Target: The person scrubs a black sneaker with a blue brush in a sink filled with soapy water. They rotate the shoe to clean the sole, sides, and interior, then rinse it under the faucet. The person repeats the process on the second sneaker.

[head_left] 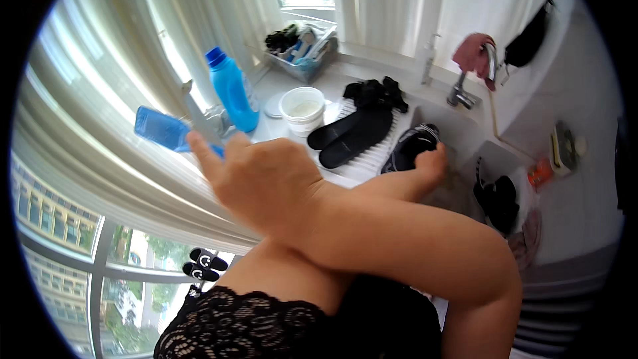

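Note:
My arms cross in front of me. My right hand (266,173) reaches over to the left, closed around the handle of a blue brush (163,127) held out near the curtain. On the other side my left hand (433,161) grips a black shoe (407,147) with pale lines, at the near left edge of the sink (455,129). Two black insoles (355,136) lie on the ribbed white board beside the shoe, with a bundle of black laces or cloth (375,95) behind them. My right forearm covers the shoe's near side.
A blue bottle (234,90), a white tub (303,110) and a basket of odds and ends (302,53) stand on the counter. A pink cloth hangs over the faucet (460,95). Another black shoe (497,201) sits in the right-hand basin. Black slippers (204,264) rest by the window.

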{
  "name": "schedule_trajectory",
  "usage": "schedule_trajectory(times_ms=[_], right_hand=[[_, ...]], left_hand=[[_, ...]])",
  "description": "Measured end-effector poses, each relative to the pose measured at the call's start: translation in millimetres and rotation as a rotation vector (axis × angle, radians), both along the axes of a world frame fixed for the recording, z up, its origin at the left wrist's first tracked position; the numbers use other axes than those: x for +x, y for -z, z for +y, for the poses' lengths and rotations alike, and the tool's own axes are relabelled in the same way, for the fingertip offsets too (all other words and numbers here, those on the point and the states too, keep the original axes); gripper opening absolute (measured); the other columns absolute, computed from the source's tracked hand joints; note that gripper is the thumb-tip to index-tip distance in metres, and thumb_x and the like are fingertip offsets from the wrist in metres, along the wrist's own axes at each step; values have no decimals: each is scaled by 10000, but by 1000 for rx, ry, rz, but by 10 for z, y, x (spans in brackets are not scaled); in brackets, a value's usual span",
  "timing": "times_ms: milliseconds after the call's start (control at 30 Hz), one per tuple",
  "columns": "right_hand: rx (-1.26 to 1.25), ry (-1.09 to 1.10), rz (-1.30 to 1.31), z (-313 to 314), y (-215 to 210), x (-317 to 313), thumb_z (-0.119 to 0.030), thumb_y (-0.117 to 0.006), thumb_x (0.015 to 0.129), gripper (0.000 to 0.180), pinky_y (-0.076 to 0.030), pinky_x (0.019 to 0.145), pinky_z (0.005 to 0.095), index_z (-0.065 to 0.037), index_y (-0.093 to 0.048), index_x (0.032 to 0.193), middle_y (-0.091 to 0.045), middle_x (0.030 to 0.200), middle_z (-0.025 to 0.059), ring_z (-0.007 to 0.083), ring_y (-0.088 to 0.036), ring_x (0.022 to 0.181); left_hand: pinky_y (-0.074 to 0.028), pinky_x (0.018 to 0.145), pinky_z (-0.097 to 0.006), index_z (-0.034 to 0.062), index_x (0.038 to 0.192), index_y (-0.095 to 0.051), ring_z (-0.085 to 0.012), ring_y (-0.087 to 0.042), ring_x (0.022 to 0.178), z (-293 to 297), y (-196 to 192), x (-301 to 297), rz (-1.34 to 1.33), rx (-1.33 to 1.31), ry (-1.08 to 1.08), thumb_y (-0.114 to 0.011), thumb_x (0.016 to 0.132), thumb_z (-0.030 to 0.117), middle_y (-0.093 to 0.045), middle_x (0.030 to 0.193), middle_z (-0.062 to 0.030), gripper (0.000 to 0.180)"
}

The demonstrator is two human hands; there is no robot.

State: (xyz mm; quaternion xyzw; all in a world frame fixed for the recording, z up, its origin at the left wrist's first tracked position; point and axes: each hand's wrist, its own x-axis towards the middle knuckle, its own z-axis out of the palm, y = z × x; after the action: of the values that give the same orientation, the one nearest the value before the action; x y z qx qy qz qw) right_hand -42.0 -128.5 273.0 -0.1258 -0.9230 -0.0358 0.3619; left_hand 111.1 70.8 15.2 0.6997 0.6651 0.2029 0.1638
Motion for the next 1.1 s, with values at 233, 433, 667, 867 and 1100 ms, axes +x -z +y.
schedule_trajectory(times_ms=[233, 433, 667, 867, 1100], right_hand=[[-117, 847, 277, 994, 841, 1811, -192, -561, 920, 436, -504, 545, 381, -115, -487, 1343, -607, 700, 148, 298, -630, 576], [-738, 851, 468, 534, 1683, 2378, -145, -542, 936, 399, -435, 553, 310, -61, -506, 1324, -588, 679, 192, 189, -497, 534], [-931, 915, 165, 531, 2030, 2212, -278, -469, 943, 425, -484, 702, 525, -147, -474, 1347, -649, 762, 211, 424, -629, 717], [-788, 840, -82, 113, 1681, 2254, -231, -528, 920, 486, -501, 616, 485, -120, -423, 1381, -626, 699, 200, 401, -618, 635], [-638, 737, 236, 320, 1682, 1869, -139, -553, 905, 433, -480, 572, 445, -47, -493, 1324, -587, 661, 194, 387, -585, 589]], left_hand=[[-513, 748, -480, 33, 1129, -418, -397, -641, 907, -295, -716, -638, -80, -135, 38, -612, 779, 107, -638, 1016, -223, 407], [-484, 708, -380, 43, 1143, -447, -275, -610, 796, -197, -543, -955, -565, 128, -139, -683, 716, 38, -600, 920, -145, 488], [-472, 728, -293, -12, 1169, -442, -166, -570, 815, -340, -523, -1069, -1095, -130, -347, -703, 789, 69, -583, 917, -103, 469], [-469, 732, -249, -11, 1203, -364, -131, -585, 843, -449, -537, -1036, -1417, 148, -247, -627, 864, 37, -594, 980, -137, 431], [-464, 564, -224, 38, 1172, -403, -108, -595, 707, -442, -936, -1166, -1595, 344, -104, -591, 917, 93, -611, 954, -83, 321]])
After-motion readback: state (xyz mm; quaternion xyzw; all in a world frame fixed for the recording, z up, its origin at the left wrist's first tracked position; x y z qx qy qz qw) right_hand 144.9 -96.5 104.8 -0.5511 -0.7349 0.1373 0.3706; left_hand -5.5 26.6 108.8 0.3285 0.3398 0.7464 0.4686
